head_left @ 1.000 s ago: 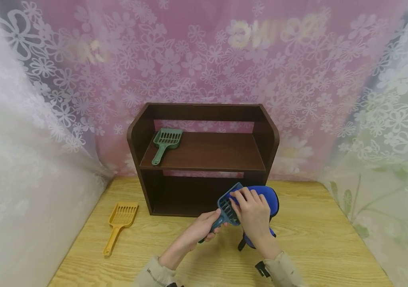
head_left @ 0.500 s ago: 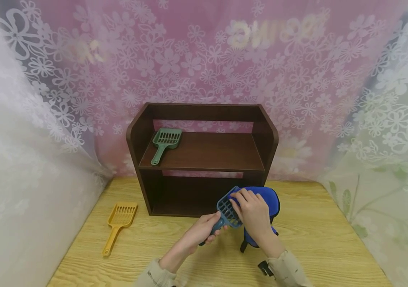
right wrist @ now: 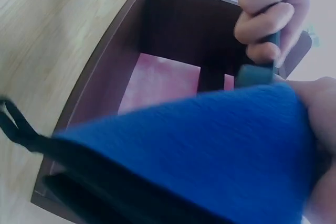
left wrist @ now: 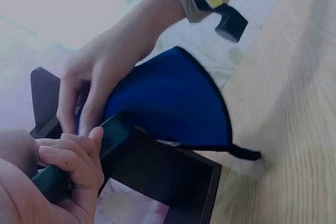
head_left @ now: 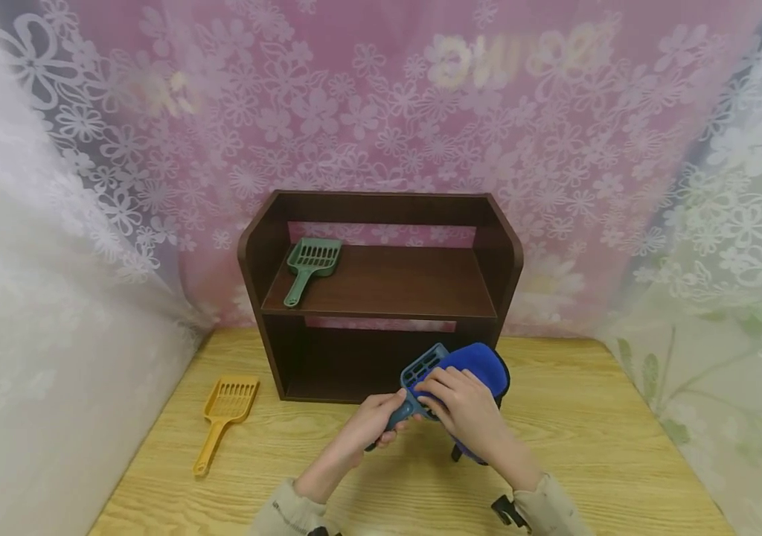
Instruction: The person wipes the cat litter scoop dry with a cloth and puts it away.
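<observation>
My left hand (head_left: 376,422) grips the handle of a dark blue litter scoop (head_left: 399,414), whose slotted head points up and away, in front of the shelf. My right hand (head_left: 464,406) pinches a blue cloth (head_left: 484,366) with black edging against the scoop's head, covering part of the slots. In the left wrist view the cloth (left wrist: 173,103) hangs in a wide fan from the right fingers, with a black loop at its corner. The right wrist view shows the cloth (right wrist: 210,145) close up, hiding most of the scoop.
Behind the hands stands a dark brown two-tier shelf (head_left: 394,283). A green litter scoop (head_left: 298,286) lies at the left of its upper tier. On the wooden table (head_left: 595,447), to the left, lies a yellow litter scoop (head_left: 217,429). Patterned curtains (head_left: 381,134) surround the table.
The right hand has slid the cloth down across the scoop's head toward the handle, uncovering the head's far end. The left hand has shifted slightly left, still gripping the handle.
</observation>
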